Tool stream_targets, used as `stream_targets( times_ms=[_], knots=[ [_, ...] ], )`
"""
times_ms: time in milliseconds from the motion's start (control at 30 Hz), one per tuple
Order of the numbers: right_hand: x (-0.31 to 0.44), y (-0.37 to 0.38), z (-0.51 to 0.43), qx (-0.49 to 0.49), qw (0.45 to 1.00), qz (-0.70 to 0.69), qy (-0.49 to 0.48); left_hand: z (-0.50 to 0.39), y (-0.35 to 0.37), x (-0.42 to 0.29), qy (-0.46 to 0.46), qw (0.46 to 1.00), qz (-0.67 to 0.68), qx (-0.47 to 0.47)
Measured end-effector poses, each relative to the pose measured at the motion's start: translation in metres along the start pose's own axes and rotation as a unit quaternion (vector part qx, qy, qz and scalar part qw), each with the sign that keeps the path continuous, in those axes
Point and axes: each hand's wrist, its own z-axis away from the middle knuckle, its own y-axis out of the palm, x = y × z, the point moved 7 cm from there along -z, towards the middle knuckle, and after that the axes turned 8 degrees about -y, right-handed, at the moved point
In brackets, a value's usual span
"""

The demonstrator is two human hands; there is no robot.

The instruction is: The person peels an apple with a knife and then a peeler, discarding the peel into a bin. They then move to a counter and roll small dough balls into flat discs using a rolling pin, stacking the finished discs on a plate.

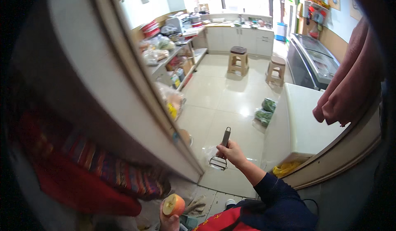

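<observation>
My left hand (169, 222) holds up a red and yellow apple (175, 204) near the bottom of the view. The apple's top is cut or peeled, so pale flesh shows around the stem end. Out in front of me, my right hand (234, 153) grips a Y-shaped metal peeler (226, 136) by its handle. The looped handle end points away from me, and the blade head hangs on the near side of my fingers. Apple and peeler are well apart.
A doorway frame (145, 85) rises on my left. Beyond it are a tiled floor (213, 98), two plastic stools (238, 61), bagged greens (264, 115), a white cabinet or appliance (312, 113), and a glass-topped chest freezer (318, 56). A cluttered counter (178, 50) runs along the left. A pinkish cloth (349, 88) hangs at right.
</observation>
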Motion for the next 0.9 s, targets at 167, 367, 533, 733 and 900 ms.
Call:
stream_targets(
  times_ms=[167,367,533,733,900],
  knots=[
    [-0.014,-0.11,-0.042,-0.117,0.987,-0.109,0.014,-0.098,0.142,0.014,-0.056,0.983,-0.015,0.177],
    [-0.04,-0.196,-0.048,-0.187,0.973,-0.118,0.061,-0.184,0.196,0.05,-0.159,0.969,0.006,0.187],
    [-0.051,-0.244,-0.074,-0.267,0.959,-0.08,0.051,-0.264,0.231,0.074,-0.195,0.956,-0.005,0.217],
    [-0.028,-0.293,-0.124,-0.341,0.938,-0.057,0.032,-0.368,0.294,0.089,-0.229,0.937,0.036,0.261],
    [-0.024,-0.33,-0.161,-0.375,0.926,-0.018,0.033,-0.429,0.328,0.097,-0.25,0.934,0.031,0.253]
  ],
)
